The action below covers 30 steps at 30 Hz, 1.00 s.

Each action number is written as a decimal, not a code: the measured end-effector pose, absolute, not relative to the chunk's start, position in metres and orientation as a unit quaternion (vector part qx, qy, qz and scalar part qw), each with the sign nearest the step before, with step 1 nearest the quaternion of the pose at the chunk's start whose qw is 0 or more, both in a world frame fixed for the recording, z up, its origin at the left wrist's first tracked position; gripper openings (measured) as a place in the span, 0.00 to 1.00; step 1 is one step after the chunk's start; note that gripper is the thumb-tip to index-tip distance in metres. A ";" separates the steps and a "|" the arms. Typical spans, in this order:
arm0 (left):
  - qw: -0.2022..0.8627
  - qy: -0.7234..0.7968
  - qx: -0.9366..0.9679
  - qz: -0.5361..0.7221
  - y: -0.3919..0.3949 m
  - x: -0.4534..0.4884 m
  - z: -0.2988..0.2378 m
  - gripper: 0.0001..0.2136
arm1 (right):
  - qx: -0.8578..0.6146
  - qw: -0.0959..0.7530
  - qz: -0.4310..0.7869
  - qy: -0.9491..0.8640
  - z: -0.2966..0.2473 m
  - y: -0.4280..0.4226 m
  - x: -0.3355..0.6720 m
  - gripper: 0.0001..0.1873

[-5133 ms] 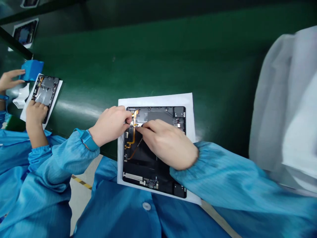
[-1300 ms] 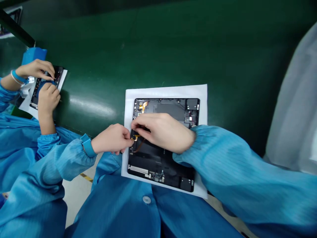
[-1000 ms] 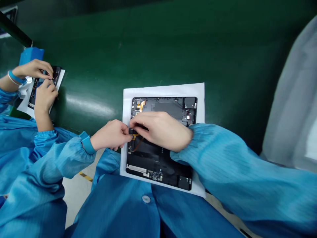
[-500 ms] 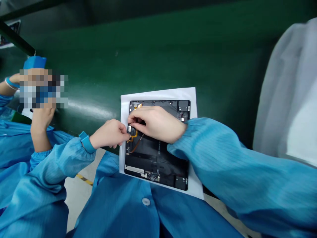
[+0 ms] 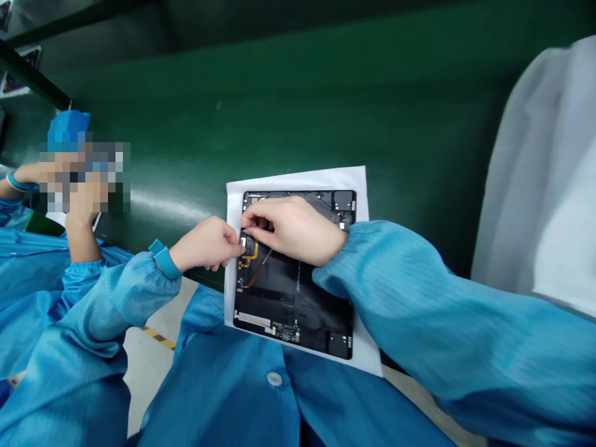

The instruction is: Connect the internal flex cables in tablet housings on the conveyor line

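An opened black tablet point(image 5: 288, 298) lies face down on a white sheet point(image 5: 298, 177) at the near edge of the green belt point(image 5: 279, 112). Inside it an orange flex cable point(image 5: 251, 254) runs along the left side. My left hand point(image 5: 205, 245) is pinched at the tablet's left edge, fingertips against a small black part by the cable. My right hand point(image 5: 293, 226) rests over the upper left of the tablet, fingers curled and pressing down near the same spot. What the fingertips hold is too small to make out.
A co-worker in a blue coat sits at my left, with a hand point(image 5: 81, 211) over another device on the belt. A blue block point(image 5: 67, 123) stands beyond it. A white-clad figure point(image 5: 540, 186) fills the right edge.
My right hand has crept up toward the tablet's top left corner since a second ago. My left hand stays pinched at the left edge. The view has shifted slightly.
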State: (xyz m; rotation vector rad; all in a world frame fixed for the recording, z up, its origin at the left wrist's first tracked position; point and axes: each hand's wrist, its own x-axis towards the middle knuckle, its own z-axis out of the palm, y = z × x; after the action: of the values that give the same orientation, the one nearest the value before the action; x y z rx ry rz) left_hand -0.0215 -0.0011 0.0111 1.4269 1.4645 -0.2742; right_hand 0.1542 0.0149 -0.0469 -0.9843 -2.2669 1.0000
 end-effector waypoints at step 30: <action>0.474 0.628 0.617 0.009 -0.004 -0.024 -0.002 0.13 | -0.376 0.199 0.366 -0.827 -0.043 0.024 0.153 0.08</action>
State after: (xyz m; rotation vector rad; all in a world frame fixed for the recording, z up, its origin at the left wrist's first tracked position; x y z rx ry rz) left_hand -0.0238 -0.0043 -0.0019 1.5101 1.5357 0.0227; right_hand 0.1533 0.0239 -0.0430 -1.0522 -2.3140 1.0246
